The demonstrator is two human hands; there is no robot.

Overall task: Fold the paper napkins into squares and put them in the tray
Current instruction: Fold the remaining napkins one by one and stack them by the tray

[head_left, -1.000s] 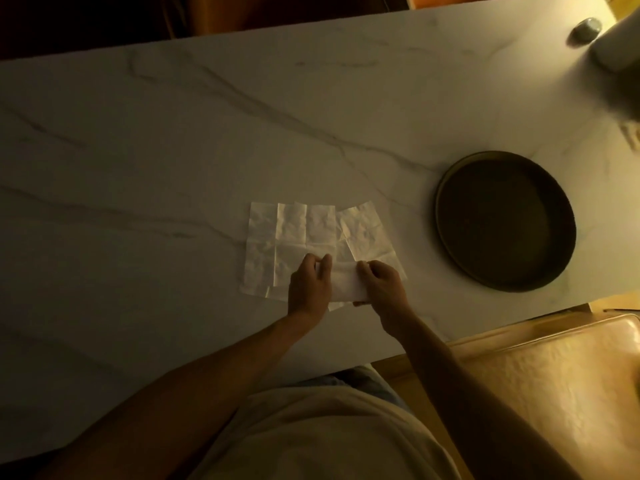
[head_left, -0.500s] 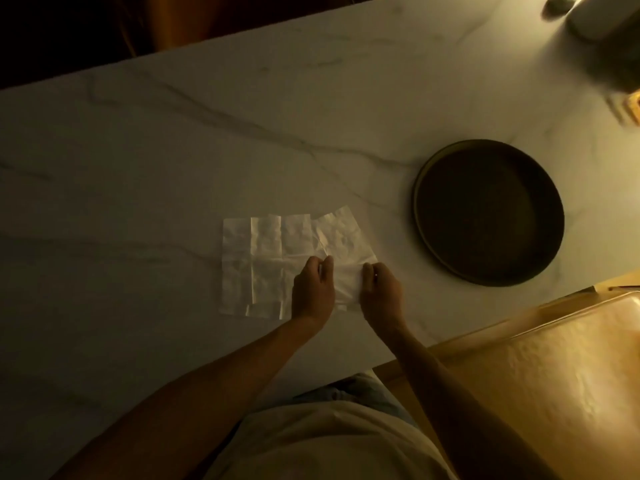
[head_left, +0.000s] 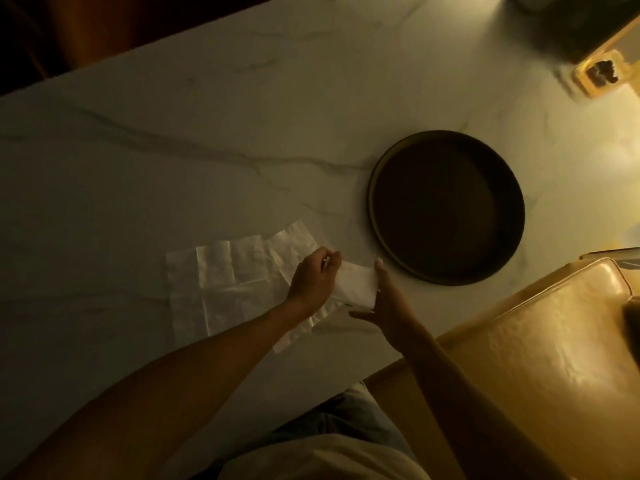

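Note:
A small folded white napkin (head_left: pixel 356 285) is held between my two hands just above the marble table. My left hand (head_left: pixel 313 277) pinches its left edge, and my right hand (head_left: pixel 386 296) grips its right edge with the thumb underneath. Unfolded, creased napkins (head_left: pixel 225 282) lie flat and overlapping on the table to the left, partly under my left forearm. The round dark tray (head_left: pixel 375 174) sits empty to the right of my hands, a short gap away.
A tan leather chair seat (head_left: pixel 540 348) stands at the table's near right edge. A small amber dish (head_left: pixel 601 76) and a dark object (head_left: pixel 571 26) sit at the far right corner. The table's far edge (head_left: pixel 138 50) borders a dark floor.
The napkin has gone from lying on the pile to a smaller folded piece lifted between both hands, shifted right toward the tray. The camera view has tilted and moved.

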